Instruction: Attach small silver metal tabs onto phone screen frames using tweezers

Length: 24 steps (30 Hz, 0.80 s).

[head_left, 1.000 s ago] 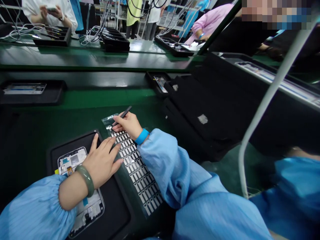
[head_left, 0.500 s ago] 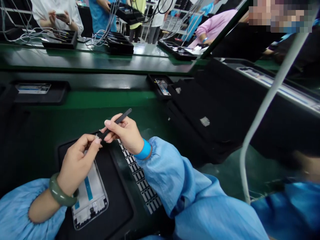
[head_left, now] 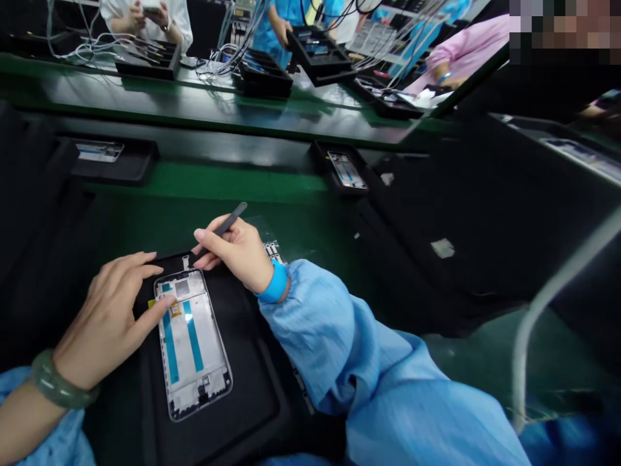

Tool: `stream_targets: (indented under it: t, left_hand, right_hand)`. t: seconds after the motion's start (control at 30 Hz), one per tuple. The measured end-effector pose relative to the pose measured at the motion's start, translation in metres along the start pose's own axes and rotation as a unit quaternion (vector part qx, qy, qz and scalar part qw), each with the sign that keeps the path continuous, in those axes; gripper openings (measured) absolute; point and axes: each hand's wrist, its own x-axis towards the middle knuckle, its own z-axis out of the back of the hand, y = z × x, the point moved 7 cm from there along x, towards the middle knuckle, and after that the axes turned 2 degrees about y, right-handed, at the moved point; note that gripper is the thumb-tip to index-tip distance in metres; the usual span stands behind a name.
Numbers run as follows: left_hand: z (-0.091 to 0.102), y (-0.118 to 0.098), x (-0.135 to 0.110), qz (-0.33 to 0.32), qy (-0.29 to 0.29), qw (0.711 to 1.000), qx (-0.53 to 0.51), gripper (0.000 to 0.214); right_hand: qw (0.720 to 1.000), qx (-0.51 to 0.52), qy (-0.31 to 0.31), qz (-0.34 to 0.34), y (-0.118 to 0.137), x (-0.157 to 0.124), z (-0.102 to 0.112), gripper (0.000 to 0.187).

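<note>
A white phone frame (head_left: pixel 193 343) with two blue strips lies in a black tray (head_left: pixel 242 401) in front of me. My left hand (head_left: pixel 104 317) rests on the tray at the frame's left edge, fingers spread and open, thumb touching the frame. My right hand (head_left: pixel 237 249) is closed on dark tweezers (head_left: pixel 228 223), their tip pointing down at the frame's top edge. A sheet of small grey stickers (head_left: pixel 272 249) peeks out behind my right wrist, mostly hidden by my blue sleeve.
Black trays with phone frames sit on the green belt at the far left (head_left: pixel 104 158) and centre (head_left: pixel 342 169). Dark stacked trays (head_left: pixel 436 259) fill the right. A white cable (head_left: pixel 548 304) hangs at the right. Other people (head_left: pixel 145 16) work at the far bench.
My left hand moved from pinching at the tweezers' tip down to the frame's left edge and opened. The right hand with the tweezers stayed near the frame's top. The view shifted right.
</note>
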Motion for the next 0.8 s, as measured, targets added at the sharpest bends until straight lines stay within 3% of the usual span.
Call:
stream_targets:
  t: [0.1,0.27,0.8]
  left_hand:
    - [-0.015,0.004,-0.007,-0.068,0.052,0.996,0.026,0.044]
    - [-0.024,0.003,-0.012,-0.056,0.064,0.996,0.022,0.037]
    - [-0.021,-0.002,-0.014,-0.045,0.055,0.997,0.021,0.037]
  right_hand:
    - [1.000,-0.014,0.000,-0.013,-0.021,0.007,-0.009,0.032]
    - [0.997,-0.067,0.016,-0.039,-0.042,0.011,-0.016,0.031]
    - [0.988,-0.147,0.028,-0.048,-0.039,0.009,-0.019,0.031]
